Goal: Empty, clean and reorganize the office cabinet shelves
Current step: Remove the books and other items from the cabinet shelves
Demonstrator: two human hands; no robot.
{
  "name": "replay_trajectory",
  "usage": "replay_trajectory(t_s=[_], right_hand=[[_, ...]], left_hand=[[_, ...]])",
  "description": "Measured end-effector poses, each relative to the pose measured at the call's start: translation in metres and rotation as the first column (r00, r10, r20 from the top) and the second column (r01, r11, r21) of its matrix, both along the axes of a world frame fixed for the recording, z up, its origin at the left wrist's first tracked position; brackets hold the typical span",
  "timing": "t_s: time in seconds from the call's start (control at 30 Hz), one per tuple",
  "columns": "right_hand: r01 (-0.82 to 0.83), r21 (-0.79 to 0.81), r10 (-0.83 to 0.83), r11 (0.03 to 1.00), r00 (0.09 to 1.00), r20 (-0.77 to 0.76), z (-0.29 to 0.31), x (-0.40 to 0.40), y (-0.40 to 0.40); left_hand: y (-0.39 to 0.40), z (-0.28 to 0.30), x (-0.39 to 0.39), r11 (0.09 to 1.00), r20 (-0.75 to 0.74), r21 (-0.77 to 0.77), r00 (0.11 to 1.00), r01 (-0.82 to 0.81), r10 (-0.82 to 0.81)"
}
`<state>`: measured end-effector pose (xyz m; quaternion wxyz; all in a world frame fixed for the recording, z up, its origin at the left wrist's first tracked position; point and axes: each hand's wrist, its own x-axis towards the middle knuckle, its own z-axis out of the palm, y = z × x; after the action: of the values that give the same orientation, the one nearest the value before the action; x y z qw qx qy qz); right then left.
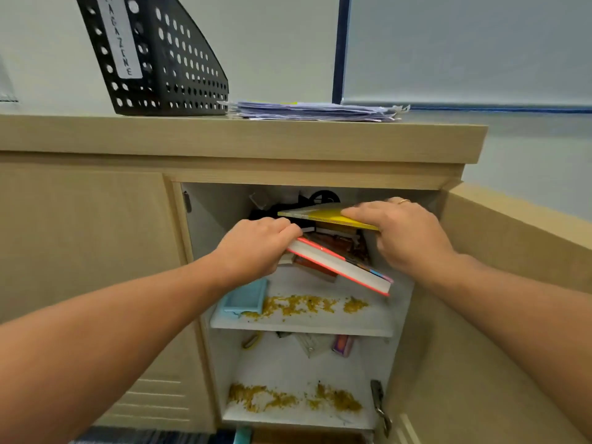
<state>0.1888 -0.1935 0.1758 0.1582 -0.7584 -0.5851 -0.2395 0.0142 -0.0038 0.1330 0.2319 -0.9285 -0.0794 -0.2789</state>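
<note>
Up top on the left there's a black magazine file, with a stack of papers just beside it on the cabinet. Both arms are in the open compartment. The left hand has its fingers curled round the end of a red-edged book, which tilts down to the right above the upper shelf. The right hand rests on a yellow book, fingers together, thumb under it. Yellowish crumbs litter both shelves, next to 1 small blue tray.
</note>
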Motion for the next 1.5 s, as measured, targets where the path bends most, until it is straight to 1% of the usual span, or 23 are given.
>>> replay_trajectory(t_s=[0.07, 0.17, 0.27, 0.37, 0.43, 0.5, 0.63, 0.7, 0.77, 0.83, 0.87, 0.93, 0.97, 1.03, 1.07, 1.1, 1.13, 1.17, 1.2, 1.27, 1.33, 1.43, 1.5], right_hand=[[-0.042, 0.027, 0.042, 0.999, 0.999, 0.017, 0.014, -0.014, -0.023], [-0.081, -0.025, 0.082, 0.996, 0.995, 0.060, 0.053, -0.037, -0.056], [-0.085, -0.108, 0.090, 0.990, 0.995, 0.039, 0.112, -0.054, -0.093], [-0.105, -0.154, 0.095, 0.982, 0.993, -0.069, 0.176, -0.067, -0.128], [-0.122, -0.135, 0.104, 0.983, 0.986, -0.134, 0.218, -0.075, -0.149], [-0.133, -0.088, 0.118, 0.987, 0.980, -0.157, 0.254, -0.075, -0.165], [-0.128, 0.097, 0.141, 0.987, 0.979, -0.145, 0.306, -0.084, -0.188], [-0.153, 0.217, 0.183, 0.964, 0.975, -0.126, 0.313, -0.093, -0.189], [-0.233, 0.339, 0.289, 0.911, 0.949, -0.126, 0.305, -0.110, -0.181], [-0.350, 0.421, 0.451, 0.837, 0.876, -0.168, 0.296, -0.138, -0.175], [-0.410, 0.429, 0.521, 0.805, 0.834, -0.182, 0.292, -0.156, -0.170], [-0.511, 0.367, 0.601, 0.778, 0.774, -0.197, 0.285, -0.189, -0.162], [-0.544, 0.292, 0.604, 0.787, 0.776, -0.181, 0.282, -0.204, -0.157], [-0.549, 0.103, 0.558, 0.829, 0.824, -0.098, 0.278, -0.231, -0.142], [-0.506, 0.026, 0.507, 0.862, 0.862, -0.007, 0.276, -0.242, -0.131], [-0.435, 0.005, 0.432, 0.900, 0.895, 0.108, 0.276, -0.249, -0.120], [-0.365, 0.042, 0.349, 0.930, 0.913, 0.213, 0.278, -0.253, -0.108], [-0.325, 0.105, 0.284, 0.940, 0.914, 0.290, 0.281, -0.256, -0.097], [-0.326, 0.155, 0.261, 0.933, 0.906, 0.335, 0.283, -0.257, -0.087], [-0.387, 0.176, 0.310, 0.905, 0.884, 0.349, 0.283, -0.255, -0.068], [-0.457, 0.158, 0.400, 0.876, 0.868, 0.293, 0.279, -0.257, -0.050], [-0.570, 0.139, 0.538, 0.810, 0.816, 0.212, 0.269, -0.265, -0.017], [-0.599, 0.113, 0.574, 0.793, 0.796, 0.195, 0.259, -0.272, 0.014]], left_hand=[[-0.020, 0.011, -0.022, 0.999, 0.029, -0.017, 0.999, 0.038, -0.037], [-0.056, 0.034, -0.055, 0.992, 0.068, -0.042, 0.991, 0.119, -0.116], [-0.092, 0.060, -0.088, 0.981, 0.071, -0.041, 0.980, 0.191, -0.188], [-0.120, 0.091, -0.118, 0.970, 0.066, -0.013, 0.968, 0.244, -0.242], [-0.136, 0.118, -0.137, 0.960, 0.081, 0.020, 0.957, 0.278, -0.278], [-0.150, 0.151, -0.152, 0.952, 0.116, 0.055, 0.945, 0.300, -0.304], [-0.166, 0.214, -0.184, 0.954, 0.231, 0.145, 0.928, 0.264, -0.292], [-0.166, 0.236, -0.201, 0.961, 0.332, 0.154, 0.905, 0.228, -0.267], [-0.163, 0.249, -0.220, 0.970, 0.418, 0.161, 0.878, 0.182, -0.234], [-0.160, 0.258, -0.234, 0.977, 0.464, 0.171, 0.864, 0.127, -0.194], [-0.159, 0.262, -0.241, 0.979, 0.476, 0.180, 0.863, 0.092, -0.169], [-0.158, 0.268, -0.251, 0.979, 0.494, 0.204, 0.861, 0.022, -0.122], [-0.157, 0.271, -0.255, 0.975, 0.509, 0.222, 0.854, -0.010, -0.107], [-0.157, 0.275, -0.264, 0.963, 0.541, 0.264, 0.835, -0.057, -0.099], [-0.157, 0.276, -0.270, 0.957, 0.555, 0.282, 0.826, -0.073, -0.101], [-0.156, 0.278, -0.275, 0.951, 0.564, 0.299, 0.819, -0.080, -0.108], [-0.154, 0.280, -0.280, 0.947, 0.572, 0.310, 0.812, -0.085, -0.115], [-0.152, 0.283, -0.286, 0.945, 0.578, 0.315, 0.807, -0.089, -0.117], [-0.149, 0.286, -0.292, 0.945, 0.584, 0.314, 0.803, -0.092, -0.116], [-0.137, 0.289, -0.302, 0.947, 0.595, 0.309, 0.794, -0.087, -0.121], [-0.123, 0.284, -0.309, 0.958, 0.634, 0.279, 0.763, -0.072, -0.128], [-0.092, 0.261, -0.319, 0.976, 0.716, 0.208, 0.690, -0.067, -0.105], [-0.065, 0.241, -0.325, 0.981, 0.744, 0.171, 0.665, -0.093, -0.067]])
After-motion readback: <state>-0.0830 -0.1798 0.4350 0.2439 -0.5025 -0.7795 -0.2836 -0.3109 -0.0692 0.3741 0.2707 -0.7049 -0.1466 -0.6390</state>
